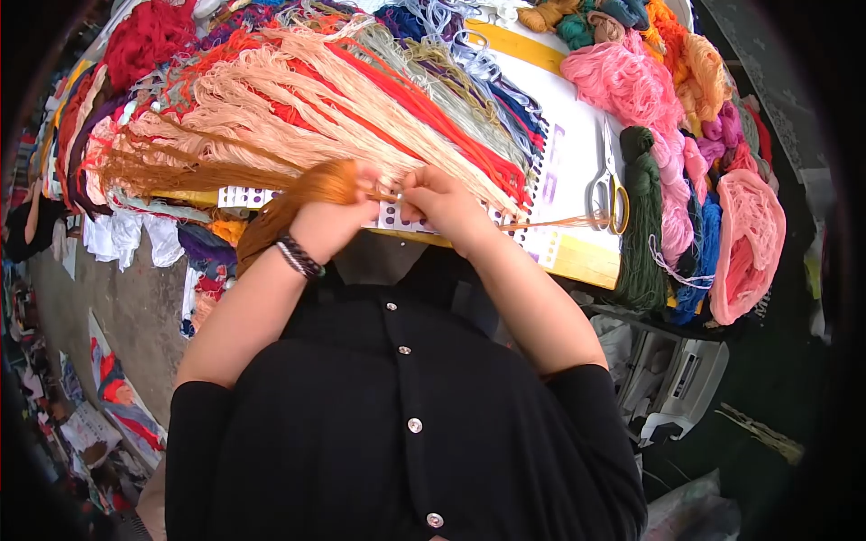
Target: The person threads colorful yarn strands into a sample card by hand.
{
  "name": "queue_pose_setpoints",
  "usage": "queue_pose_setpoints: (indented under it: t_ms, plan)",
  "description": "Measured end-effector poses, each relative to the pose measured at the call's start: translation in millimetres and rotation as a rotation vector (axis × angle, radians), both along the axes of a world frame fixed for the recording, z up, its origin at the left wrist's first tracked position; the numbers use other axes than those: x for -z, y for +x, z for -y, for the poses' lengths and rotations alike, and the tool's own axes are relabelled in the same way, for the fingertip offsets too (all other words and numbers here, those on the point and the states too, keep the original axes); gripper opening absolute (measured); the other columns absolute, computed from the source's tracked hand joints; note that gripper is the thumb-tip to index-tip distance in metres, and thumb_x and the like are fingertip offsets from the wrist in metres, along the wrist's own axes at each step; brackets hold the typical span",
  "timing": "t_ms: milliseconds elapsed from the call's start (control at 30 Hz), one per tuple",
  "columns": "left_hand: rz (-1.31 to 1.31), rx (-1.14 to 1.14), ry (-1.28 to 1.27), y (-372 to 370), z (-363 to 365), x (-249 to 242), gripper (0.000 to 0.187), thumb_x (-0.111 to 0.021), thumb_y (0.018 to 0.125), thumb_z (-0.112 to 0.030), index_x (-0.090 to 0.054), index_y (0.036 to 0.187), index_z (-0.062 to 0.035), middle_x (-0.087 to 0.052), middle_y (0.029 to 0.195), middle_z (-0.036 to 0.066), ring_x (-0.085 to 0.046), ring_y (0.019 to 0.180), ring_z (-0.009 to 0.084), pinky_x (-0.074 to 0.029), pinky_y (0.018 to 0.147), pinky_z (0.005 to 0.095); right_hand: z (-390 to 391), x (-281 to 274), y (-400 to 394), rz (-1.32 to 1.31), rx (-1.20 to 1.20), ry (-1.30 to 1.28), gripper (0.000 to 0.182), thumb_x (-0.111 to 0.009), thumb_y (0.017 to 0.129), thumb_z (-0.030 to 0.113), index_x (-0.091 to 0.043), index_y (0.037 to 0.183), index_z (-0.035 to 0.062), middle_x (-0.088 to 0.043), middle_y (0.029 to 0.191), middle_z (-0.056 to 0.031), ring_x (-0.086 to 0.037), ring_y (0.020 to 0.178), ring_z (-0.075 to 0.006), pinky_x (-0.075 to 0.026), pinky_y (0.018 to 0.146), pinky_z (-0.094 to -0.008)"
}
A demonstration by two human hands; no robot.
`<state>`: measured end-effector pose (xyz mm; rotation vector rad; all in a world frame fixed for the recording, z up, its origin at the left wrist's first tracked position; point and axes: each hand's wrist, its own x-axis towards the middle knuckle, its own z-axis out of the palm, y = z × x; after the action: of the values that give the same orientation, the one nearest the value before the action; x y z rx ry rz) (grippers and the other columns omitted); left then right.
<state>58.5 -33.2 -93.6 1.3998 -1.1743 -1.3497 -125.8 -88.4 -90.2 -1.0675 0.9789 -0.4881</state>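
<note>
A thick bundle of brown-orange embroidery thread [316,187] runs from the left across the table's near edge. My left hand [338,221] is closed around its gathered end, and loose strands hang over the wrist. Just to the right, my right hand [444,206] pinches the narrow tip of the same bundle, with thumb and fingers together. Beneath both hands lies a white card with a row of dark holes [388,218]. A thin brown tail of thread [564,222] stretches right, towards the scissors. Peach thread [271,99] is spread out beyond my hands.
Scissors with grey and yellow handles [609,194] lie on the white sheet at the right. Beside them are dark green thread [640,225] and pink skeins [631,86]. Red thread [406,104] and other colours cover the table's far side. A grey-white machine or case [677,379] stands below right.
</note>
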Motion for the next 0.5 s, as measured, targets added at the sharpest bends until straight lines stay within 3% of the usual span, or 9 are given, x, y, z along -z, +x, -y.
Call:
queue_pose_setpoints:
  t_ms: [67, 133, 267, 300, 333, 400, 467, 500]
  plan:
    - [-0.257, -0.155, 0.053, 21, 2, -26, 0.023, -0.057, 0.08, -0.004, -0.058, 0.104, -0.003, -0.055, 0.077, -0.001, -0.052, 0.069, 0.007, -0.043, 0.064, 0.0204, 1, 13, 3, -0.03, -0.055, -0.083, 0.008, -0.051, 0.083, 0.011, -0.052, 0.088, 0.0036, -0.061, 0.072, -0.0053, -0.058, 0.069, -0.013, -0.046, 0.067, -0.0252]
    - [-0.404, -0.31, 0.12, 49, -1, -46, 0.024, -0.054, 0.087, -0.011, -0.057, 0.11, -0.0032, -0.059, 0.078, 0.002, -0.059, 0.074, 0.0101, -0.046, 0.065, 0.021, 3, 16, 4, -0.18, -0.132, -0.166, 0.006, -0.053, 0.086, 0.009, -0.05, 0.091, 0.0061, -0.061, 0.076, -0.0038, -0.056, 0.071, -0.0093, -0.046, 0.068, -0.023]
    - [-0.361, -0.481, -0.093, 117, -7, -93, 0.032, -0.052, 0.081, -0.002, -0.053, 0.114, -0.0003, -0.055, 0.073, 0.002, -0.054, 0.065, 0.0124, -0.046, 0.063, 0.0253, 1, 17, 4, -0.236, -0.124, -0.179, 0.014, -0.053, 0.081, 0.014, -0.054, 0.092, 0.0058, -0.066, 0.081, -0.007, -0.062, 0.08, -0.0167, -0.046, 0.074, -0.0302]
    - [-0.437, -0.336, -0.244, 149, -12, -92, 0.032, -0.051, 0.086, -0.007, -0.051, 0.117, 0.0005, -0.059, 0.083, 0.005, -0.058, 0.074, 0.0127, -0.047, 0.073, 0.0247, 1, 18, 4, -0.247, -0.123, -0.192, 0.014, -0.053, 0.081, 0.014, -0.054, 0.093, 0.0059, -0.066, 0.082, -0.0074, -0.062, 0.081, -0.0176, -0.046, 0.074, -0.0303]
    - [-0.772, -0.541, -0.225, 156, -12, -105, 0.032, -0.049, 0.091, -0.015, -0.049, 0.118, 0.0018, -0.061, 0.097, 0.008, -0.06, 0.086, 0.0145, -0.046, 0.086, 0.0274, 0, 18, 4, -0.257, -0.122, -0.206, 0.014, -0.052, 0.081, 0.013, -0.055, 0.093, 0.0059, -0.067, 0.083, -0.0079, -0.063, 0.081, -0.0185, -0.046, 0.075, -0.0305]
    - [-0.592, -0.715, -0.285, 148, -9, -116, 0.032, -0.046, 0.095, -0.021, -0.05, 0.117, 0.0012, -0.06, 0.108, 0.01, -0.059, 0.098, 0.0173, -0.044, 0.093, 0.031, -1, 20, 5, -0.253, -0.098, -0.213, 0.015, -0.053, 0.081, 0.013, -0.055, 0.094, 0.0053, -0.067, 0.083, -0.0085, -0.063, 0.081, -0.0189, -0.047, 0.075, -0.031]
    - [-0.544, -0.348, -0.156, 161, -19, -87, 0.031, -0.046, 0.095, -0.022, -0.051, 0.117, -0.0008, -0.059, 0.112, 0.011, -0.056, 0.104, 0.0193, -0.045, 0.089, 0.0348, -6, 13, 11, -0.246, -0.075, -0.22, 0.015, -0.055, 0.081, 0.013, -0.056, 0.094, 0.0048, -0.067, 0.083, -0.009, -0.063, 0.081, -0.0192, -0.047, 0.074, -0.0314]
    - [-0.635, -0.382, -0.08, 122, -26, -92, 0.031, -0.046, 0.094, -0.021, -0.051, 0.116, 0.0004, -0.059, 0.111, 0.012, -0.057, 0.101, 0.019, -0.046, 0.085, 0.0339, -13, -1, 17, -0.172, 0.013, -0.346, 0.016, -0.056, 0.081, 0.013, -0.057, 0.095, 0.0041, -0.066, 0.082, -0.0097, -0.063, 0.081, -0.0196, -0.047, 0.074, -0.0323]
